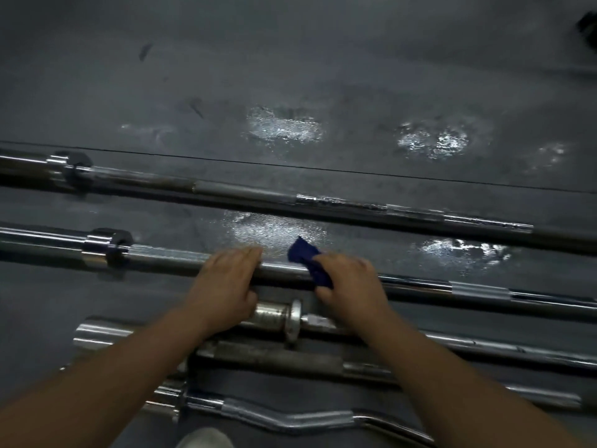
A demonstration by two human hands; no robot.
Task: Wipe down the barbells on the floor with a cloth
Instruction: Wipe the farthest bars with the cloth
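I see my right hand (350,282) gripping the blue cloth (311,263) around the second bar (161,258) on the floor (290,59) (the cloth pokes out past my fingertips), my left hand (227,286) beside it, fingers seemingly laid flat over the same bar.

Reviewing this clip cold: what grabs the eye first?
Two bare hands at centre on the second barbell: the left hand rests on its shaft, the right hand presses a blue cloth around it. Bright wet patches shine on the dark floor beyond.
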